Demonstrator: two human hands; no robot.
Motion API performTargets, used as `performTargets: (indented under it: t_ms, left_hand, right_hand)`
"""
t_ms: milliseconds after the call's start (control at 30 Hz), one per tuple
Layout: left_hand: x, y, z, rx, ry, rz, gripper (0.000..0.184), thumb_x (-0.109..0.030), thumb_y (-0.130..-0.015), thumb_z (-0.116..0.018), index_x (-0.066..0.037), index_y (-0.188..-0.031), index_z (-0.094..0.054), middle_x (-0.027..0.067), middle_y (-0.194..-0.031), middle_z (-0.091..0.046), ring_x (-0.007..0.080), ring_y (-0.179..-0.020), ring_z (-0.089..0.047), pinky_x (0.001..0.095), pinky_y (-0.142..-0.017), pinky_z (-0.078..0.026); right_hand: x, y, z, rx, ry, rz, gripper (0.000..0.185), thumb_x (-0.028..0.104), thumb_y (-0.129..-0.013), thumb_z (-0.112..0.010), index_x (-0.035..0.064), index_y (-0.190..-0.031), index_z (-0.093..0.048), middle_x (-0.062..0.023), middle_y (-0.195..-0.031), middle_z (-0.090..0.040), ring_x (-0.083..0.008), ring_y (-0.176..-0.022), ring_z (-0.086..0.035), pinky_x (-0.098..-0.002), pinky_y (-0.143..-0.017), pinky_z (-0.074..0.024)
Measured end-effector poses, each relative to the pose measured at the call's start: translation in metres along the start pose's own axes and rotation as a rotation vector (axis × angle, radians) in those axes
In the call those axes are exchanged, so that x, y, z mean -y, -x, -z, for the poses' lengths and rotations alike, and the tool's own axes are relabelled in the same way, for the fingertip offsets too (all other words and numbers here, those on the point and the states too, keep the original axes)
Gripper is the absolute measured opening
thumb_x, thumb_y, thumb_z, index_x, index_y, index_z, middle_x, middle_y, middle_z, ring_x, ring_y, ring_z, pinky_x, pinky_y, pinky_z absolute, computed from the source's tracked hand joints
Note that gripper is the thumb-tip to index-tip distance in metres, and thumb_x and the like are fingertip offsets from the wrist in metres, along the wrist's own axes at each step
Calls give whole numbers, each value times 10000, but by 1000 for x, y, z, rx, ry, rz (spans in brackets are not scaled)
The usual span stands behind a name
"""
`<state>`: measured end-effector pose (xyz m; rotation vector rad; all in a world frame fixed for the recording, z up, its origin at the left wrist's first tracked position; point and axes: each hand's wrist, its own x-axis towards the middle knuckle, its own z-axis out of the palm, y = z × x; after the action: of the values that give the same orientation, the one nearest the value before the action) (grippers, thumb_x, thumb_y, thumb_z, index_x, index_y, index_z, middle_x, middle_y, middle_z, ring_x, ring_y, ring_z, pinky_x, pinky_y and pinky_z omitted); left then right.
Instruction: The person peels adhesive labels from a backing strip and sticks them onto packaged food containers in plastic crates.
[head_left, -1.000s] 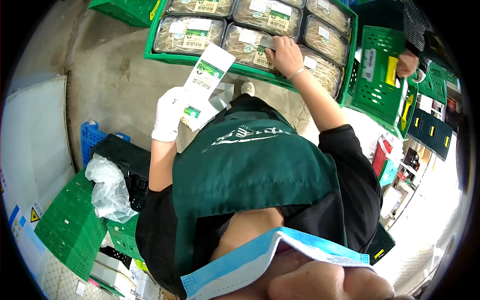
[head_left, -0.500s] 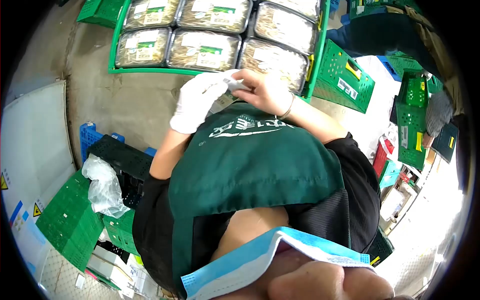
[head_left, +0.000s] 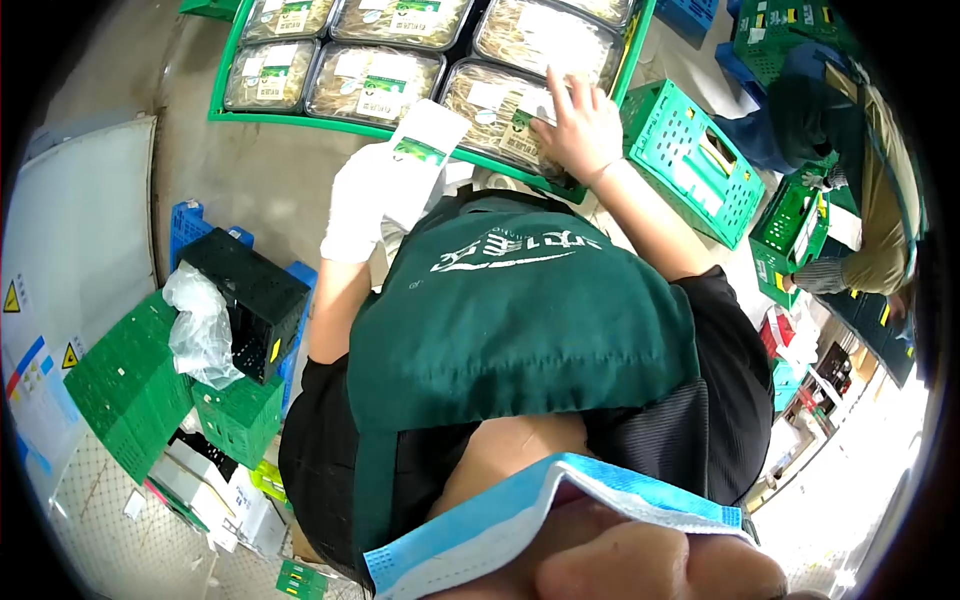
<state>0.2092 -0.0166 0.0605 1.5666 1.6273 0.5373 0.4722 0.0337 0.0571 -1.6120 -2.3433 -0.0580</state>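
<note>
My left hand (head_left: 357, 205), in a white glove, is closed on a strip of white and green labels (head_left: 425, 150) in front of my apron. My right hand (head_left: 583, 130) is bare, with its fingers spread over the right part of a clear-lidded pack (head_left: 497, 112) in the near row. A green and white label lies on that pack beside my fingertips. Several similar packs of pale, thin strands, such as the labelled one (head_left: 375, 85) to the left, fill a green crate (head_left: 300, 118).
Another green crate (head_left: 690, 165) stands to the right. Farther right, a person (head_left: 875, 200) bends beside more green crates (head_left: 790, 235). At left are a black crate (head_left: 250, 290), a plastic bag (head_left: 200, 325) and green crates (head_left: 135, 385).
My hands were together at the labels half a second ago. Since then my right hand has moved away onto the near-row pack, and the label strip hangs from my left hand.
</note>
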Motion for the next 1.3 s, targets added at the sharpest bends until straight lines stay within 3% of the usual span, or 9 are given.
performTargets:
  t_ms: [67,133,467,533,733,800,900,967,1300]
  left_hand:
    - [-36,3,-8,-22,190,-27,282,-134,-743,-542,46,-960,-545,95,-816,-599,107,-684,-552,216,-567,-442]
    - [-51,0,-19,120,799,113,297,-146,-746,-542,34,-983,-543,87,-849,-593,94,-705,-531,208,-604,-436]
    - [-61,-19,-19,71,242,-190,167,-184,-718,-575,-33,-788,-578,95,-705,-542,210,-626,-534,275,-566,-432]
    - [-60,-21,-13,10,-368,-531,165,-219,-703,-572,-62,-754,-584,95,-683,-550,235,-623,-541,297,-558,-441]
    - [-24,-23,-2,86,-267,-354,193,-193,-713,-570,-43,-831,-590,93,-720,-579,207,-651,-563,292,-582,-451]
    - [-16,-18,-7,164,681,6,197,-147,-762,-542,-16,-906,-570,69,-812,-584,139,-725,-559,252,-632,-447]
    - [-46,-21,-11,103,788,74,219,-122,-792,-516,0,-972,-547,58,-885,-568,98,-792,-529,232,-677,-434]
    - [-46,-27,-16,150,731,57,232,-120,-789,-522,-2,-988,-542,62,-893,-568,97,-796,-524,230,-682,-431]
    - [-72,-42,-20,6,321,-112,96,-97,-727,-543,-19,-779,-568,79,-716,-563,191,-656,-540,279,-606,-427]
  right_hand:
    - [-1,-8,20,-104,-61,7,523,265,-707,-602,50,-1142,-406,-101,-864,-528,-247,-817,-511,-311,-714,-403]
    - [10,-10,54,449,-1187,-40,452,236,-708,-617,46,-1085,-454,-80,-817,-539,-217,-734,-530,-276,-677,-410]
    - [5,-27,55,-19,-666,26,122,160,-699,-622,42,-704,-595,-91,-662,-589,-209,-657,-582,-285,-599,-458]
    - [-44,-60,56,-61,-511,-91,195,192,-720,-616,33,-820,-564,-100,-714,-577,-167,-645,-572,-267,-567,-452]
    - [-94,-67,-50,59,32,-32,417,291,-686,-599,32,-984,-464,-117,-960,-517,-270,-908,-483,-367,-757,-399]
    - [-81,-60,-40,-107,130,-76,494,327,-687,-592,30,-1050,-436,-132,-969,-511,-275,-921,-475,-371,-782,-384]
    - [-51,-49,2,136,-115,-85,567,362,-749,-563,22,-1166,-383,-132,-1020,-514,-271,-939,-484,-356,-823,-368]
    - [-21,-38,35,532,-1302,-109,468,295,-748,-602,12,-1088,-452,-84,-961,-534,-137,-894,-494,-272,-749,-402]
    - [1,-47,45,286,-978,-66,129,159,-686,-671,51,-739,-625,-10,-641,-593,-73,-523,-492,-211,-496,-404]
